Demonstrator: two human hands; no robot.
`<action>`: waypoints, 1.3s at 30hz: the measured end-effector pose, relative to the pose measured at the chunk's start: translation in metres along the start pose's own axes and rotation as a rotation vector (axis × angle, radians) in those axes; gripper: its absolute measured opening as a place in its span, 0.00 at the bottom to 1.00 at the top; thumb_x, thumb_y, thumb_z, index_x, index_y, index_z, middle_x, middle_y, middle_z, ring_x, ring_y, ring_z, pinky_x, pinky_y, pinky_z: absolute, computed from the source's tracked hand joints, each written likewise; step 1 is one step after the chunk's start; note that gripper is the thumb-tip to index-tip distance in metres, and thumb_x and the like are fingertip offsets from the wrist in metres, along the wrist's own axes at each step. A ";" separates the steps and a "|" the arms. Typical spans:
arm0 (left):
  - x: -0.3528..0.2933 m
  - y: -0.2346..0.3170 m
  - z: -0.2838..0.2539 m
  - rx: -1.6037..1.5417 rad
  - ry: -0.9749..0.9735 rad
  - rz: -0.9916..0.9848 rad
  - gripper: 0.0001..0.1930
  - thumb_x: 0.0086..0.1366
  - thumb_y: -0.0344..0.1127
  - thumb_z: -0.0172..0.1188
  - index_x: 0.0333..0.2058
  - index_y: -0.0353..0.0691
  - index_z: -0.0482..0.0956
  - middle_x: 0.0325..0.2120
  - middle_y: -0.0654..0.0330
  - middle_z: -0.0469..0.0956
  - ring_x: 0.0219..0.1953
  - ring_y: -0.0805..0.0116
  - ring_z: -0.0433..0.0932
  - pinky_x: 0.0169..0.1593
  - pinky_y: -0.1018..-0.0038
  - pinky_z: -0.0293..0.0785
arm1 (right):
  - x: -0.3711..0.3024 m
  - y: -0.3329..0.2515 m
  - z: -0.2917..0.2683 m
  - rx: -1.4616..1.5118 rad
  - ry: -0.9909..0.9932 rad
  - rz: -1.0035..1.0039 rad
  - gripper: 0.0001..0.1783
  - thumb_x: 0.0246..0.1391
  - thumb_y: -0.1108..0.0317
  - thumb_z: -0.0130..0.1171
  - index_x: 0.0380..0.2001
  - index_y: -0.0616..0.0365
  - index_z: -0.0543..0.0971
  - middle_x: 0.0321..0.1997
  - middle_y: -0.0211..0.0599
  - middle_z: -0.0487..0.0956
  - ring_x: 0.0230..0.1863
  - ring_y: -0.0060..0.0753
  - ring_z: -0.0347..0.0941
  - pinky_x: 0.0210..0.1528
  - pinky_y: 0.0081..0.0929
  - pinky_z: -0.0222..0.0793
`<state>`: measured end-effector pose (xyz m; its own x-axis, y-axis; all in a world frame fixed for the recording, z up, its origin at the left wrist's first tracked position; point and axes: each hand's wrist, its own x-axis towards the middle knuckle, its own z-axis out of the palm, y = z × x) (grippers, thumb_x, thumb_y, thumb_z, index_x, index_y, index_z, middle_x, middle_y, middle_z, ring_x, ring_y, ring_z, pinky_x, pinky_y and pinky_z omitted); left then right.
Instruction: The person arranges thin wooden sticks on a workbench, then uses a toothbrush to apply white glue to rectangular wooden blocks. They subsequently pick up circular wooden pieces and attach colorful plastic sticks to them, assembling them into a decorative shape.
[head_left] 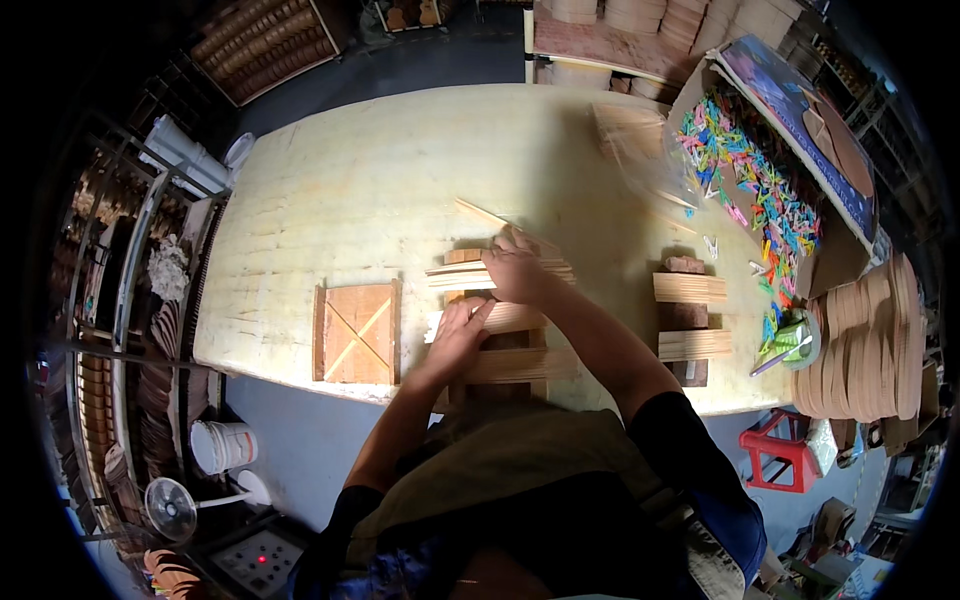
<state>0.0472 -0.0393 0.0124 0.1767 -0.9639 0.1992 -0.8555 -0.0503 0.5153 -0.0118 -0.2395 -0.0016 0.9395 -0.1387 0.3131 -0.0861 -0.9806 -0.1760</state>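
Note:
Thin pale wooden strips lie in stacked bundles across a dark wooden block at the table's front. My right hand (518,272) is closed over the far bundle of strips (458,275), its fingertips hidden among them. Just nearer, my left hand (458,335) rests with fingers stretched against the left end of the middle bundle (515,319). A third bundle (515,365) lies closest to my body, touched by neither hand. One loose strip (480,211) slants out beyond my right hand.
A square wooden piece with crossed strips (357,333) lies at left. At right, another block carries strip bundles (690,288). Beyond are a plastic bag (640,150), a carton of colourful clips (750,180), a green cup (797,340) and stacked curved wood (860,340). A red stool (780,455) stands below.

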 end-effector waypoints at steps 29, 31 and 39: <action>0.023 -0.015 -0.012 0.065 0.130 0.018 0.33 0.60 0.36 0.59 0.63 0.38 0.58 0.57 0.47 0.63 0.59 0.50 0.61 0.64 0.62 0.57 | -0.115 0.076 -0.012 0.716 0.365 0.650 0.30 0.59 0.54 0.56 0.57 0.63 0.67 0.58 0.50 0.70 0.60 0.46 0.63 0.61 0.39 0.58; 0.008 -0.039 -0.010 -0.218 0.327 -0.169 0.34 0.65 0.42 0.55 0.65 0.35 0.53 0.64 0.46 0.55 0.67 0.51 0.53 0.68 0.61 0.48 | -0.126 0.072 -0.004 1.020 0.448 0.725 0.30 0.64 0.51 0.45 0.61 0.63 0.63 0.62 0.49 0.67 0.63 0.43 0.60 0.64 0.37 0.55; 0.006 -0.092 0.008 -1.217 0.291 -0.627 0.44 0.67 0.68 0.28 0.68 0.35 0.37 0.66 0.46 0.52 0.68 0.54 0.52 0.69 0.63 0.46 | -0.113 0.044 0.004 1.139 0.139 0.656 0.44 0.64 0.36 0.23 0.69 0.62 0.44 0.73 0.48 0.49 0.73 0.42 0.43 0.72 0.36 0.36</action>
<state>0.1228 -0.0430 -0.0402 0.5892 -0.7702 -0.2442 0.3292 -0.0472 0.9431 -0.1202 -0.2663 -0.0485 0.7830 -0.6200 -0.0493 -0.1196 -0.0723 -0.9902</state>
